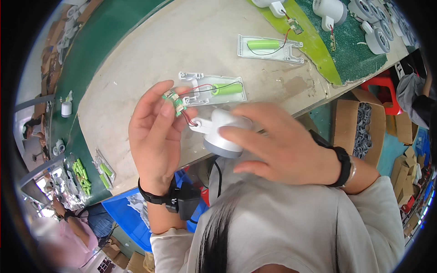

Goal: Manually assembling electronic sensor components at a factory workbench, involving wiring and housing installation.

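Note:
My left hand (157,132) pinches a small green circuit board (175,103) between thumb and fingers. Short dark red wires run from the board to the stem of a white lamp-like head with a grey rim (223,136), near the table's front edge. Over that head is my right hand (277,145), slightly blurred, with its fingers spread and fingertips against or just above the white body. Behind the board lies an open white handle shell (200,101) holding a green cylindrical battery (227,88). Red and black wires link the battery side to the board.
Another open shell with a battery (264,44) lies farther back, wired to a board. Several white heads (377,41) stand at the far right. Green batteries (81,175) lie at left. A cardboard box of grey rings (363,129) and a blue bin (129,216) flank the table.

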The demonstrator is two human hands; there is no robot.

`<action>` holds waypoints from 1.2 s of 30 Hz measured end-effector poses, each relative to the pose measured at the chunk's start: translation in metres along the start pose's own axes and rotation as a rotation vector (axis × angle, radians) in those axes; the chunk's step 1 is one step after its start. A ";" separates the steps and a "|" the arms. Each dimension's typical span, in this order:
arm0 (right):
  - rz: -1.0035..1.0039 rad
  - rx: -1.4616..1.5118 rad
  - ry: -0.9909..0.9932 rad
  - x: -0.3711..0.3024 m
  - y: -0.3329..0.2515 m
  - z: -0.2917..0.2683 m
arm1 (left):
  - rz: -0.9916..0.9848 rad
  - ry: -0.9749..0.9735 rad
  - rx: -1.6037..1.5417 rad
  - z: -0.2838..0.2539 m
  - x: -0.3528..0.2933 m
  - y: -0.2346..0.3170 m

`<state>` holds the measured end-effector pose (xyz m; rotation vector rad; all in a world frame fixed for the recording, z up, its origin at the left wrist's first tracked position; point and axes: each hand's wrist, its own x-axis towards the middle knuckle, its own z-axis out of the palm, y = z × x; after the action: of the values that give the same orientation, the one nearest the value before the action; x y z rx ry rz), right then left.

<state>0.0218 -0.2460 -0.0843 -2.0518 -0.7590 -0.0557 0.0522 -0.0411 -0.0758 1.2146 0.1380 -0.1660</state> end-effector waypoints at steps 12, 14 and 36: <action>0.491 1.431 -0.318 0.000 0.020 0.006 | 0.052 -0.044 -0.235 -0.021 -0.018 -0.013; 0.478 1.446 -0.327 0.000 0.019 0.005 | 0.096 0.016 -0.277 -0.015 -0.023 -0.012; 0.382 1.275 -0.387 0.016 -0.008 -0.012 | 0.287 0.041 -0.194 -0.003 -0.049 0.021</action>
<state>0.0339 -0.2446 -0.0660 -0.9239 -0.3995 0.8458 0.0088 -0.0290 -0.0480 1.0317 0.0139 0.1213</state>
